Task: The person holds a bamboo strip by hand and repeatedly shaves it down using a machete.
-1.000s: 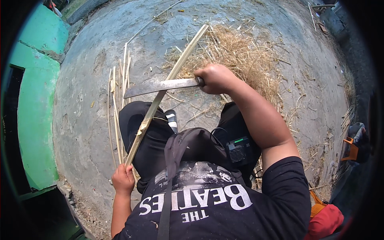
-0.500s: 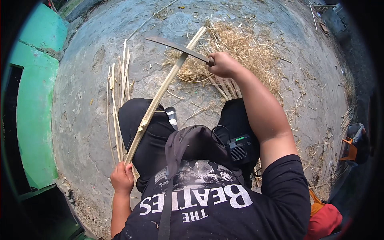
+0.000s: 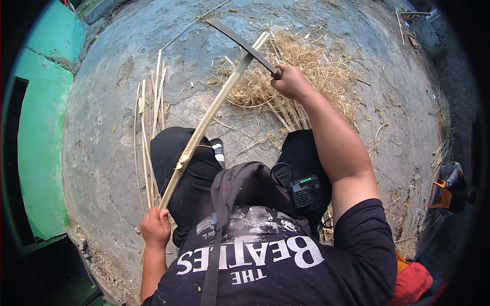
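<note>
My left hand is closed round the near end of a long pale bamboo strip. The strip slants up and to the right across my left leg, and a node with frayed fibres shows along it. My right hand grips the short handle of a machete with a slightly curved dark blade. Close to the strip's far end, the blade crosses it and seems to touch it. Exactly how the edge meets the bamboo cannot be made out.
Several thin strips lie on the concrete ground left of my left leg. A heap of curly shavings spreads beyond my knees, with more strips under it. A green wall stands at left. A black device rests on my right thigh.
The machete has swung to a steeper slant, its tip shifting away from me and to the right. My right hand and the strip's far end have moved slightly right; my left hand stays put.
</note>
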Demonstrator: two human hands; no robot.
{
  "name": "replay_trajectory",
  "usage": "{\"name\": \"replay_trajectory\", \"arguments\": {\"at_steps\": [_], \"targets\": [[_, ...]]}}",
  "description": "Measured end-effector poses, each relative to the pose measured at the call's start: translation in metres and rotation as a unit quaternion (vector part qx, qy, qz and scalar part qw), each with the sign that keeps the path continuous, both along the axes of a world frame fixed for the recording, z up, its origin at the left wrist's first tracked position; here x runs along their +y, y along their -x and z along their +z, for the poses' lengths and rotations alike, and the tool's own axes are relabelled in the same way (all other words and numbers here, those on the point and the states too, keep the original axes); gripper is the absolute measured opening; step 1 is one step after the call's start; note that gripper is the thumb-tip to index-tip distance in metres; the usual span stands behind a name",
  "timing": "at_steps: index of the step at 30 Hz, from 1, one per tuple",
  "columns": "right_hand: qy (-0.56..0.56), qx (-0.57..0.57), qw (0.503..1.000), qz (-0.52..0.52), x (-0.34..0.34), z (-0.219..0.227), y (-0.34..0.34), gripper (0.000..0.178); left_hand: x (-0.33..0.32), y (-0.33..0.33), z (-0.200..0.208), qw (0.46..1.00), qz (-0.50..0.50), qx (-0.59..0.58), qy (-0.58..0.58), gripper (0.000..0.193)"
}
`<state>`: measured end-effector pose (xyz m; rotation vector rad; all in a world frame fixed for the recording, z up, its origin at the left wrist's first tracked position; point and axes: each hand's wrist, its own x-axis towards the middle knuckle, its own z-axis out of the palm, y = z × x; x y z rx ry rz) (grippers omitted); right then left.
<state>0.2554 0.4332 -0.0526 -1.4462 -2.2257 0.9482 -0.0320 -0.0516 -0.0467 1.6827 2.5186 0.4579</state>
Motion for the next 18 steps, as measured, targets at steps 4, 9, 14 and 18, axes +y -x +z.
{"name": "replay_trajectory", "arguments": {"at_steps": [4,9,14,18], "targets": [[-0.067,-0.043,0.987,0.139,-0.029,0.011,0.009,0.013,-0.002,-0.005,0.002,1.000,0.012,-0.013,0.014,0.038],[-0.041,-0.076,0.987,0.138,-0.012,0.009,0.010,0.016,0.001,-0.010,-0.005,1.000,0.008,-0.003,-0.007,0.036],[-0.044,-0.012,0.997,0.056,-0.001,-0.007,-0.002,0.019,0.006,-0.008,0.002,1.000,0.014,-0.018,-0.004,0.033],[-0.217,-0.085,0.936,0.262,-0.047,0.014,0.022,0.012,0.005,-0.011,0.005,0.999,0.012,-0.037,0.002,0.032]]}}
